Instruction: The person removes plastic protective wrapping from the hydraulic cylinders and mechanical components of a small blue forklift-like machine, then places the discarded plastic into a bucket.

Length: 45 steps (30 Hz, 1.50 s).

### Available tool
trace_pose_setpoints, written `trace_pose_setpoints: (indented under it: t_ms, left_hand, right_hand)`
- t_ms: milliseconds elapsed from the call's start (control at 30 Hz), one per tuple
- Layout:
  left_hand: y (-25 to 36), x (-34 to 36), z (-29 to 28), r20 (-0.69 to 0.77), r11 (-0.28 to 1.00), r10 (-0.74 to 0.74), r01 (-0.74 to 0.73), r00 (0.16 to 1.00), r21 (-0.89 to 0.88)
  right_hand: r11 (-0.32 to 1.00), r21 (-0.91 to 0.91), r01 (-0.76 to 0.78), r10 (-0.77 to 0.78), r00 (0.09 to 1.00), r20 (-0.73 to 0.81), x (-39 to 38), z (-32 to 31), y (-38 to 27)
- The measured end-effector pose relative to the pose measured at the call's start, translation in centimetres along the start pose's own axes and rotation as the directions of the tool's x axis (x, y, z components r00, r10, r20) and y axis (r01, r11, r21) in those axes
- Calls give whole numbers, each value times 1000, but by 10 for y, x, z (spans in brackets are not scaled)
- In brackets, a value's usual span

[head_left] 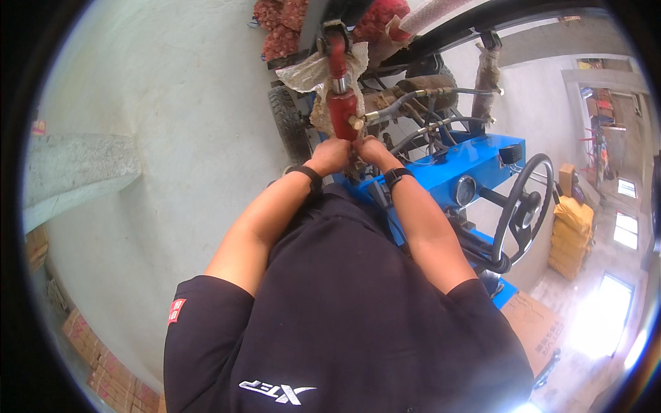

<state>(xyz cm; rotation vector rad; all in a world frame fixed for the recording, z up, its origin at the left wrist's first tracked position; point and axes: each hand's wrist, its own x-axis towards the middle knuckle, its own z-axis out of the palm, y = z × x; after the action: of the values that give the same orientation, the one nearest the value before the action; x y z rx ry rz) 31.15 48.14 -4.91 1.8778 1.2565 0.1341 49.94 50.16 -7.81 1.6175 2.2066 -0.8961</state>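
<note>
A red hydraulic cylinder stands upright before me, with torn pale sacking hanging about its upper end. My left hand is closed at the cylinder's lower left side. Close beside it, my right hand is closed too, just under the brass hose fitting. Both sets of fingers curl away from view, so whatever they grip is hidden. From the fitting a dark hydraulic hose runs off to the right.
Right of my hands is a blue machine body with a round gauge and a black steering wheel. A tyre stands left of the cylinder. Red mesh sacks are beyond; yellow sacks are stacked at right.
</note>
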Motion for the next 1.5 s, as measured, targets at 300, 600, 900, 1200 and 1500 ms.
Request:
trace_pose_setpoints:
  t_ms: [300,600,900,1200,1500]
  left_hand:
    - [-4,3,1,-27,999,46,-47,999,-9]
    - [-16,1,-4,12,972,210,-210,978,102]
    - [-20,1,-2,18,980,170,-171,985,106]
    - [9,16,10,42,999,20,-22,999,43]
    - [5,15,15,81,999,9,-12,997,31]
  right_hand:
    - [958,109,-266,274,959,-68,-14,-16,-24]
    - [978,61,-198,207,948,-242,-32,-15,4]
    - [906,185,-381,405,907,-115,-13,-21,0]
    - [904,113,-412,376,893,246,20,14,8]
    - [990,-48,-132,133,991,21,0,19,11]
